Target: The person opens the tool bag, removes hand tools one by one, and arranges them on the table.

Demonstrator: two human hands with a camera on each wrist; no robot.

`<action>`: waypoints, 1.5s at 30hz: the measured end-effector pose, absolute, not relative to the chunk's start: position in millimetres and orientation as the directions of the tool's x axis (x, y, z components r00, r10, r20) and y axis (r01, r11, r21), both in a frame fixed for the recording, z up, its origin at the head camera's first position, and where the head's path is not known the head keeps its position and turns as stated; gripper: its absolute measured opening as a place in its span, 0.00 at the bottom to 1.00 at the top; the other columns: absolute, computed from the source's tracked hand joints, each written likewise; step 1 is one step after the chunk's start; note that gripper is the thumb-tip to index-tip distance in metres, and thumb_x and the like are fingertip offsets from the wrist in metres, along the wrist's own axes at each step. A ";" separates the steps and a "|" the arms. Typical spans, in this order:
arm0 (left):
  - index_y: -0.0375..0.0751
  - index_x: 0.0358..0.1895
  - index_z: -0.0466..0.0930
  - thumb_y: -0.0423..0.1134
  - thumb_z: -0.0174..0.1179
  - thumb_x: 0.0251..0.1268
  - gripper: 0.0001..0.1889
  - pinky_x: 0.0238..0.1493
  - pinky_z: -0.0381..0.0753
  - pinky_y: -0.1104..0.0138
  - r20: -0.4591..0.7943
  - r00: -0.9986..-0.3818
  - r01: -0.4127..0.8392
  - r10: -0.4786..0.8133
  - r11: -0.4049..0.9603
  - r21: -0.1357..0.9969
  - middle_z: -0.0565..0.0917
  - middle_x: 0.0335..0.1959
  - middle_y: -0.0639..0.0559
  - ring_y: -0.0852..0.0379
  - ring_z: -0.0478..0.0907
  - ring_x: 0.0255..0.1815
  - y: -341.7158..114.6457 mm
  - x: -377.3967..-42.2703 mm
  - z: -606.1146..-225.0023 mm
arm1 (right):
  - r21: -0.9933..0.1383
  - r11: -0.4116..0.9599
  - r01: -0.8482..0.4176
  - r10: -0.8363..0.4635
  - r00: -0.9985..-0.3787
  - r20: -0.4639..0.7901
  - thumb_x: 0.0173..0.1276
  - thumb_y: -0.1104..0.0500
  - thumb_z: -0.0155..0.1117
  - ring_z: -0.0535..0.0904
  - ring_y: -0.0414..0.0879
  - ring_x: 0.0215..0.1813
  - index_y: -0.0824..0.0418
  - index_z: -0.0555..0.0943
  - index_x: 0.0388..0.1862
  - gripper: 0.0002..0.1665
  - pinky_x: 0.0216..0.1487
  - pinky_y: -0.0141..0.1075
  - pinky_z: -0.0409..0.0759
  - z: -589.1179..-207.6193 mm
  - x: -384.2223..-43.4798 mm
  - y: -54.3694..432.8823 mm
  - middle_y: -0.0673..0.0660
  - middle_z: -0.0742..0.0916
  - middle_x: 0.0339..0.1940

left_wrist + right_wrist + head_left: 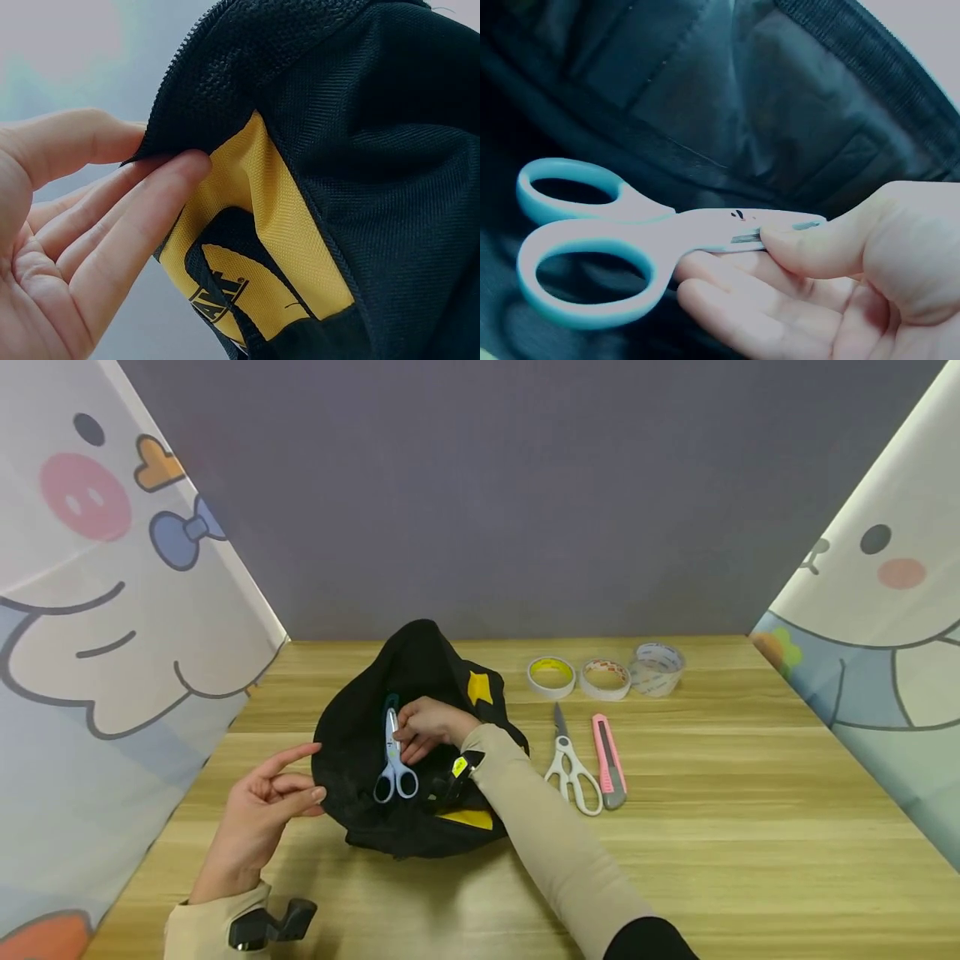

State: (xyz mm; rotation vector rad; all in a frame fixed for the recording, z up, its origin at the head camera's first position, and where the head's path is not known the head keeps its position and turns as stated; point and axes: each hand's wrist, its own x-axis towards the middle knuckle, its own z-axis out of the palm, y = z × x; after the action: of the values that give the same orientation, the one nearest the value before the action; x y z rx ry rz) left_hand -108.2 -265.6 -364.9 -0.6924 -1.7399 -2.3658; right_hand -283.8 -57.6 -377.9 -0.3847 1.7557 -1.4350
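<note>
A black fabric bag [360, 693] with yellow panels lies with its mouth spread wide on the table. My left hand [258, 806] pinches the bag's zippered edge [191, 67] between thumb and fingers, beside a yellow panel [255, 172]. Inside the bag's mouth, my right hand [431, 727] holds a pair of light blue scissors [393, 756] by the blade end. In the right wrist view the thumb presses on the scissors [649, 232], and the finger loops point away from the palm. A small teal item [392, 702] shows just beyond the scissors; its kind is unclear.
White-handled scissors [573, 768] and a pink utility knife [609, 760] lie right of the bag. Behind them are a yellow-cored tape roll [551, 687], another white roll [626, 693] and clear tape [657, 681]. A grey panel [517, 502] bounds the table's back.
</note>
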 end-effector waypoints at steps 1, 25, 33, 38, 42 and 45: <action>0.30 0.65 0.74 0.07 0.48 0.60 0.30 0.33 0.88 0.65 0.430 -0.887 0.361 0.168 -0.328 0.873 0.89 0.37 0.45 0.55 0.87 0.33 -265.4 -109.1 -364.4 | -0.922 0.303 0.241 -0.678 -0.626 -0.386 0.74 0.71 0.55 0.83 0.48 0.20 0.65 0.72 0.30 0.11 0.23 0.35 0.86 -374.0 -284.4 -55.6 0.61 0.83 0.21; 0.30 0.66 0.73 0.07 0.47 0.61 0.30 0.33 0.88 0.65 0.431 -0.883 0.356 0.187 -0.332 0.874 0.89 0.37 0.44 0.55 0.86 0.32 -266.2 -111.2 -366.2 | -0.951 0.308 -0.019 -0.705 -0.676 -0.215 0.74 0.69 0.58 0.84 0.48 0.23 0.71 0.74 0.42 0.03 0.31 0.42 0.89 -298.9 -271.3 -3.7 0.62 0.84 0.23; 0.28 0.66 0.72 0.07 0.47 0.61 0.30 0.34 0.88 0.65 0.446 -0.874 0.361 0.191 -0.359 0.861 0.89 0.38 0.43 0.55 0.87 0.33 -268.8 -111.8 -366.4 | -0.947 0.316 -0.060 -0.698 -0.691 -0.189 0.74 0.70 0.56 0.83 0.46 0.22 0.71 0.73 0.44 0.04 0.31 0.43 0.89 -294.3 -268.1 27.4 0.61 0.84 0.22; 0.28 0.66 0.72 0.07 0.47 0.61 0.30 0.35 0.88 0.65 0.453 -0.868 0.359 0.203 -0.374 0.855 0.88 0.38 0.43 0.55 0.87 0.34 -269.4 -111.6 -366.6 | -0.942 0.328 -0.075 -0.700 -0.688 -0.189 0.75 0.70 0.55 0.83 0.45 0.22 0.71 0.72 0.45 0.05 0.31 0.43 0.89 -293.2 -267.2 47.6 0.59 0.83 0.22; 0.28 0.66 0.72 0.07 0.47 0.61 0.30 0.35 0.88 0.65 0.448 -0.871 0.357 0.200 -0.368 0.858 0.89 0.38 0.43 0.55 0.87 0.33 -268.5 -111.7 -366.9 | -0.943 0.325 -0.075 -0.696 -0.695 -0.184 0.74 0.70 0.55 0.83 0.46 0.22 0.71 0.72 0.44 0.04 0.31 0.46 0.89 -294.2 -267.9 67.1 0.59 0.83 0.22; 0.27 0.66 0.72 0.07 0.47 0.61 0.30 0.34 0.88 0.65 0.455 -0.867 0.364 0.202 -0.367 0.856 0.88 0.38 0.43 0.55 0.87 0.33 -268.2 -112.7 -366.9 | -0.948 0.311 -0.067 -0.686 -0.706 -0.175 0.73 0.71 0.55 0.83 0.45 0.22 0.72 0.71 0.43 0.03 0.29 0.44 0.89 -296.3 -267.8 85.6 0.58 0.83 0.21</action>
State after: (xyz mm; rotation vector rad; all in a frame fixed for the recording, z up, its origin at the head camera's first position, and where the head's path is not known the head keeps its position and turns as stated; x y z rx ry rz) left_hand -112.7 -268.2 -366.9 -0.7683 -1.7042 -2.3954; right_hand -267.8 85.6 -296.3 -0.6651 2.0139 -1.4167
